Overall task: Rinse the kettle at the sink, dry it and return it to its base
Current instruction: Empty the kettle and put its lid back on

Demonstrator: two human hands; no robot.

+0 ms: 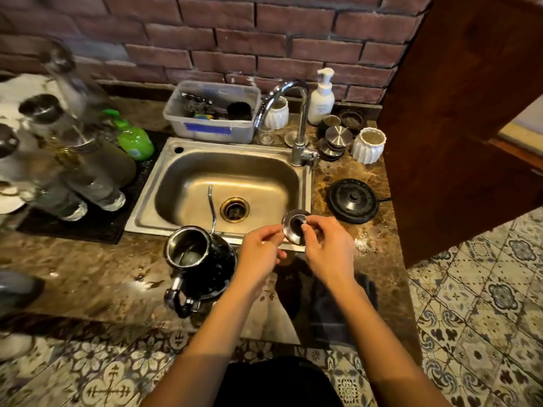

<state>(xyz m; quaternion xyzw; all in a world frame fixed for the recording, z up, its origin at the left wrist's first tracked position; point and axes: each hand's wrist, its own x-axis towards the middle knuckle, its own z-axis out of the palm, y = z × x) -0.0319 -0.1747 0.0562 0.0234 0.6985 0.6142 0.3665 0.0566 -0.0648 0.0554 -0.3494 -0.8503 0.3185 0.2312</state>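
The black gooseneck kettle (202, 259) stands lidless on the marble counter just in front of the steel sink (164, 198), its thin spout rising over the basin. Its round steel lid (293, 227) is held tilted above the sink's front right corner. My left hand (261, 248) pinches the lid's left edge and my right hand (326, 248) grips its knob side. The round black kettle base (352, 201) lies on the counter to the right of the sink. A dark towel (332, 306) lies on the counter under my right forearm.
A chrome tap (296, 118) stands at the sink's back right. Behind are a plastic tub (211, 113), a soap pump bottle (323, 95), white ribbed cups (367, 145) and steel tins. Glass bottles (73, 160) crowd a black mat at left. A wooden cabinet door (458, 118) juts in at right.
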